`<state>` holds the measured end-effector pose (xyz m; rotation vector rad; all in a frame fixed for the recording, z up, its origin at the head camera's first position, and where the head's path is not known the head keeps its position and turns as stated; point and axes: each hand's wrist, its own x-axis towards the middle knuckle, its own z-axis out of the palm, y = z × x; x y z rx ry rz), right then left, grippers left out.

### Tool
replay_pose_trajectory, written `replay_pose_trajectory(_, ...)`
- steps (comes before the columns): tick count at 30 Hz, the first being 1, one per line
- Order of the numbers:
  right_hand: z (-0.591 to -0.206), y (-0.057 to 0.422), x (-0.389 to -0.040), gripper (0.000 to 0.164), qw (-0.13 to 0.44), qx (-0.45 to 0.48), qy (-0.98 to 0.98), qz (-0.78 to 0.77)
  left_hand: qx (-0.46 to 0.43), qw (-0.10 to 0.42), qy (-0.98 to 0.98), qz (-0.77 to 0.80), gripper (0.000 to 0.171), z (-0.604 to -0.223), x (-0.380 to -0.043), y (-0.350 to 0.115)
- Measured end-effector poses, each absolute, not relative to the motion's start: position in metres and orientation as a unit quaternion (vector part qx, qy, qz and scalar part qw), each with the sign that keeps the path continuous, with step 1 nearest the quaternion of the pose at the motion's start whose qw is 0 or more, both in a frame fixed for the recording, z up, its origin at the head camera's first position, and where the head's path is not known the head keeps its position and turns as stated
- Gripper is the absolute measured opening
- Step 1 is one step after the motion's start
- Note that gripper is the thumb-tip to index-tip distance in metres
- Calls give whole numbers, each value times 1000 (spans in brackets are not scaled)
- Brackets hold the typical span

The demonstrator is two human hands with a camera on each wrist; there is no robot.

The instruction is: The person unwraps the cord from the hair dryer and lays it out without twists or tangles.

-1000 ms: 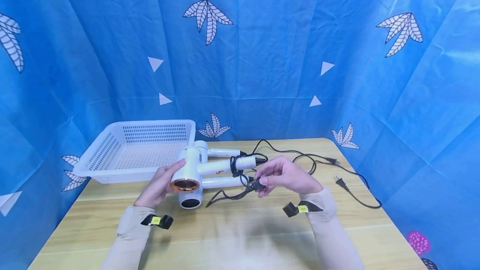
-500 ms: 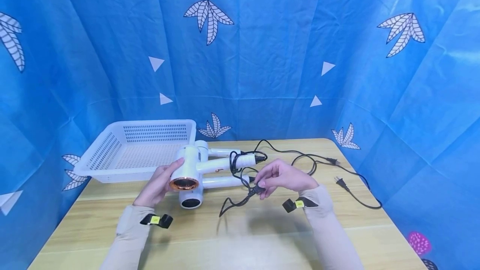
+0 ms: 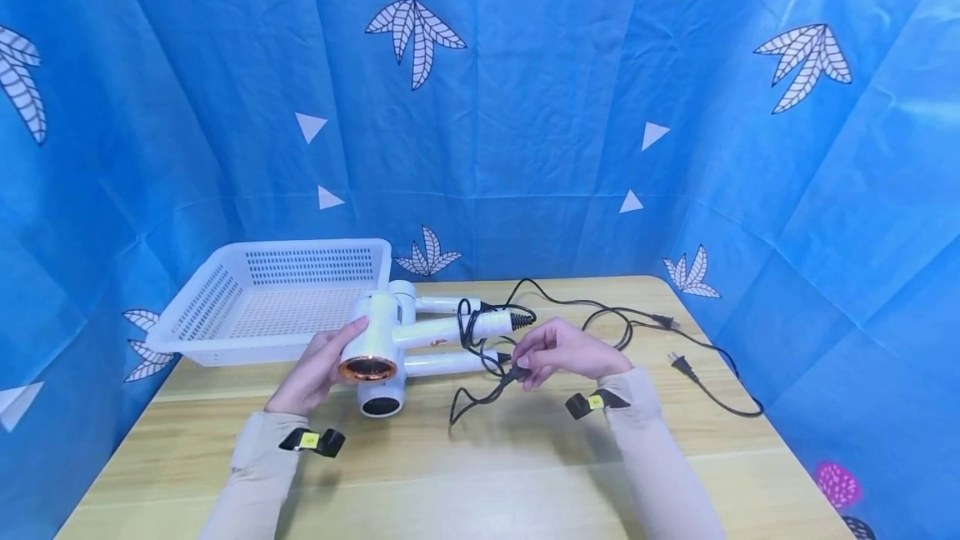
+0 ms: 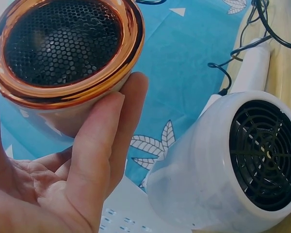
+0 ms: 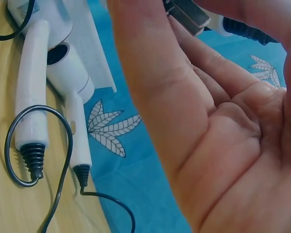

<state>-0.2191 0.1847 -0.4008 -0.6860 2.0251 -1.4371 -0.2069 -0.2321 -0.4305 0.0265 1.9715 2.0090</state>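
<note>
A white hair dryer [image 3: 377, 325] with a copper-coloured rim [image 4: 132, 53] is gripped round its barrel by my left hand [image 3: 313, 371]. Its handle points right, with black cord [image 3: 468, 327] looped round it. At the cord's end, my right hand [image 3: 567, 352] pinches a black plug [image 3: 514, 374], whose metal prongs [image 5: 191, 17] show in the right wrist view. Below and behind the held dryer lie two more white hair dryers, the nearer dryer [image 3: 442, 365] and the farther dryer [image 3: 446, 305], partly hidden by it. A slack bend of cord hangs left of the right hand.
A white perforated basket [image 3: 262, 350] stands at the back left, close to the dryers. Black cords trail over the wooden table [image 3: 465, 490] to the right, ending in a far plug [image 3: 663, 322] and a nearer plug [image 3: 682, 365]. A blue curtain [image 3: 525, 107] surrounds the table.
The hanging bend of cord has swung right and slightly down. My right hand has shifted slightly, still pinching the plug. The left hand and its dryer have barely moved.
</note>
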Motion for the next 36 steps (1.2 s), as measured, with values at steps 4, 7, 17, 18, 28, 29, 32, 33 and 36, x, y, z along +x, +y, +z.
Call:
replay_pose_trajectory(4,-402,185,-221,39,271,-241,762,-536,7,162,695,701,67,-428,-206,-231)
replay_pose_trajectory(7,-403,185,-222,41,266,-227,767,-538,10,161,698,698,68,-428,-206,-231)
replay_pose_trajectory(17,-406,186,-226,38,231,-161,777,-564,26,169,697,697,68,-428,-205,-231)
replay_pose_trajectory(18,-406,186,-227,38,224,-158,775,-569,28,170,697,696,68,-428,-205,-231)
replay_pose_trajectory(28,-400,190,-226,38,169,-126,767,-606,28,177,714,677,71,-428,-205,-227)
replay_pose_trajectory(29,-400,191,-227,38,163,-124,770,-604,27,177,715,676,71,-428,-205,-227)
replay_pose_trajectory(32,-397,192,-226,39,140,-114,777,-603,27,179,719,671,71,-429,-205,-227)
replay_pose_trajectory(33,-396,193,-226,39,133,-109,779,-604,27,180,720,669,72,-430,-205,-227)
replay_pose_trajectory(36,-393,194,-226,39,116,-93,771,-619,29,183,727,661,72,-432,-206,-226)
